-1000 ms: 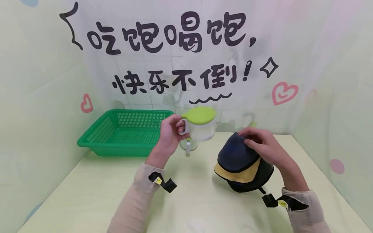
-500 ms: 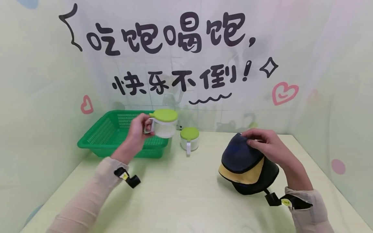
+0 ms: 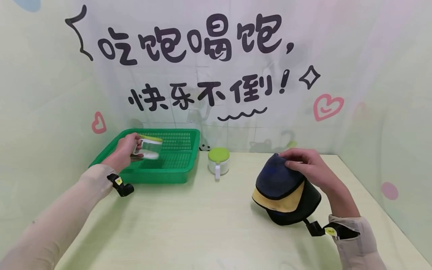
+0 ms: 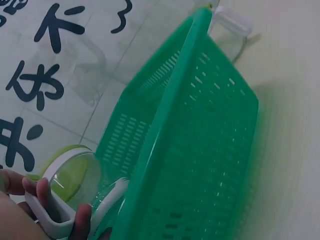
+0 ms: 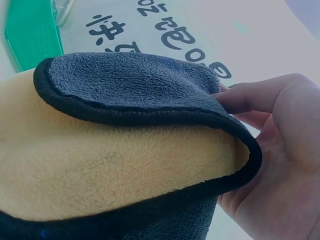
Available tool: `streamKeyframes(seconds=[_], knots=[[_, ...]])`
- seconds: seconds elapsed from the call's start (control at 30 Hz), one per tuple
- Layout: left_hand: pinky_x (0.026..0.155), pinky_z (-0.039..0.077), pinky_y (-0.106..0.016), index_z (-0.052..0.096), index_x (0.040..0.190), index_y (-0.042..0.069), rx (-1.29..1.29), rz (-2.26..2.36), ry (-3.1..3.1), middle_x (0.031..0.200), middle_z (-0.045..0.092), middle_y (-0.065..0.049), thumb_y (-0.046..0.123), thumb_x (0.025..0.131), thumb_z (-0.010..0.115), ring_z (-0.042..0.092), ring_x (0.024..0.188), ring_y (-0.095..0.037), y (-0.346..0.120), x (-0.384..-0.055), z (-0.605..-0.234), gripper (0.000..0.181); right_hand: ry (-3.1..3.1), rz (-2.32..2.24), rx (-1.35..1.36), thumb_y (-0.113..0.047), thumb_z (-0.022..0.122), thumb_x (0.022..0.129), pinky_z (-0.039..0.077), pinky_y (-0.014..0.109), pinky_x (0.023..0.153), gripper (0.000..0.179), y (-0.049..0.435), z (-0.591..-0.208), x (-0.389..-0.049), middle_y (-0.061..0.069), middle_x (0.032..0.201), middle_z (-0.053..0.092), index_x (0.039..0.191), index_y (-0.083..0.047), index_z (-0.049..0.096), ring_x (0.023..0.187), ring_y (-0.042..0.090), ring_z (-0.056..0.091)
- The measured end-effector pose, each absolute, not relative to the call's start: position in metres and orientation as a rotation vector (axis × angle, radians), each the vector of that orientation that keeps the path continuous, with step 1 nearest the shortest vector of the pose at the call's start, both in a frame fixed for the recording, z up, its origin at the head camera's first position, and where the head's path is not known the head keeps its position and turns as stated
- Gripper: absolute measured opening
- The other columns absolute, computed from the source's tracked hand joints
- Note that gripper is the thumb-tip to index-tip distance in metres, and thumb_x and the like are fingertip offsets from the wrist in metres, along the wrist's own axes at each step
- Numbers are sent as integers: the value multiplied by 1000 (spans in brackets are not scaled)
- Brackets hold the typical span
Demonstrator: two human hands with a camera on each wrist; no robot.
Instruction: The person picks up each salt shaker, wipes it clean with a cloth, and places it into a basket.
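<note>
My left hand (image 3: 125, 150) grips the white handle of a clear seasoning jar (image 3: 150, 149) with a green lid, held over the left part of a green plastic basket (image 3: 193, 165). In the left wrist view the fingers curl through the jar's handle (image 4: 59, 220), and the jar overlaps the basket's inside. On the right, my right hand (image 3: 312, 165) pinches the top of a folded cloth (image 3: 280, 178), dark blue on one side, yellow on the other, with black edging. The right wrist view shows thumb and fingers at the cloth's (image 5: 135, 85) upper fold.
A second jar (image 3: 218, 161) with a green lid and white handle stands on the table (image 3: 209, 221) just right of the basket. Behind the table hangs a curtain (image 3: 202, 75) printed with large black characters.
My left hand has carried the jar leftward from in front of the second jar to over the basket, lowering it. My right hand with the cloth has shifted slightly right.
</note>
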State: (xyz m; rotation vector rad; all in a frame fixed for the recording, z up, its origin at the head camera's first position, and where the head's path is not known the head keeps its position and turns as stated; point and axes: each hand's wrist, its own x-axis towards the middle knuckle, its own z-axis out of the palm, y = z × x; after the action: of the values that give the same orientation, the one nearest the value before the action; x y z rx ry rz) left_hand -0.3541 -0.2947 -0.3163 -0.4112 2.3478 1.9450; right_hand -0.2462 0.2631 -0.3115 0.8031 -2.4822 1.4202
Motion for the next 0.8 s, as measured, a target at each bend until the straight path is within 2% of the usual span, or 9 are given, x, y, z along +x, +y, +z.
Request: streamKeyframes(seconds=[0.1, 0.2, 0.3, 0.47, 0.53, 0.6, 0.67, 0.73, 0.8], knots=[[69, 57, -36, 49, 101, 17, -460, 1908, 2320, 72, 56, 9, 31, 107, 32, 60, 65, -14, -302, -361, -320, 23, -2487, 1409, 786, -1, 61, 99, 51, 10, 89, 25, 263, -312, -246, -25, 111, 68, 121, 5, 70, 106, -8, 63], [69, 57, -36, 49, 117, 14, -495, 1877, 2320, 75, 61, 9, 30, 107, 32, 66, 69, -13, -308, -367, -324, 25, -2486, 1400, 736, 0, 60, 98, 53, 12, 86, 24, 262, -312, -245, -17, 110, 71, 119, 4, 71, 102, -6, 64], [66, 58, -35, 44, 134, 11, -546, 1886, 2309, 76, 60, 9, 27, 107, 32, 65, 73, -11, -312, -372, -328, 34, -2482, 1387, 658, 0, 60, 96, 54, 14, 83, 23, 260, -311, -245, -10, 108, 73, 115, 1, 72, 95, 0, 65], [66, 59, -36, 31, 151, 3, -561, 1912, 2243, 75, 59, 7, 19, 107, 29, 62, 75, -12, -314, -379, -335, 47, -2414, 1438, 594, 2, 55, 94, 52, 17, 77, 20, 262, -313, -247, -11, 94, 72, 105, 1, 71, 81, 11, 64], [72, 59, -38, 30, 152, 1, -531, 1905, 2210, 76, 59, 5, 17, 108, 27, 60, 76, -12, -314, -381, -337, 47, -2363, 1467, 599, 4, 52, 94, 51, 19, 74, 19, 264, -313, -247, -11, 88, 71, 100, 3, 69, 77, 12, 63], [85, 59, -45, 27, 153, 0, -494, 1872, 2193, 78, 59, 4, 16, 108, 25, 60, 79, -14, -314, -382, -338, 48, -2313, 1482, 599, 5, 48, 94, 49, 19, 74, 20, 265, -313, -248, -11, 83, 69, 96, 4, 68, 75, 13, 62], [102, 53, -53, 30, 151, 0, -471, 1844, 2174, 81, 59, 2, 17, 109, 24, 62, 82, -17, -315, -383, -339, 46, -2278, 1448, 580, 4, 47, 94, 47, 20, 72, 20, 266, -313, -247, -12, 79, 67, 93, 3, 68, 72, 12, 60], [114, 43, -60, 38, 142, 0, -460, 1826, 2160, 87, 59, -1, 17, 108, 22, 61, 87, -20, -317, -383, -340, 41, -2268, 1395, 546, 0, 51, 95, 47, 19, 72, 18, 265, -312, -246, -11, 79, 66, 94, 2, 68, 73, 12, 59], [117, 40, -62, 45, 130, 2, -462, 1790, 2175, 90, 59, -3, 13, 107, 23, 62, 88, -21, -319, -383, -341, 34, -2288, 1327, 485, -7, 59, 96, 47, 19, 72, 12, 263, -310, -245, -11, 80, 66, 96, -2, 69, 74, 11, 59]])
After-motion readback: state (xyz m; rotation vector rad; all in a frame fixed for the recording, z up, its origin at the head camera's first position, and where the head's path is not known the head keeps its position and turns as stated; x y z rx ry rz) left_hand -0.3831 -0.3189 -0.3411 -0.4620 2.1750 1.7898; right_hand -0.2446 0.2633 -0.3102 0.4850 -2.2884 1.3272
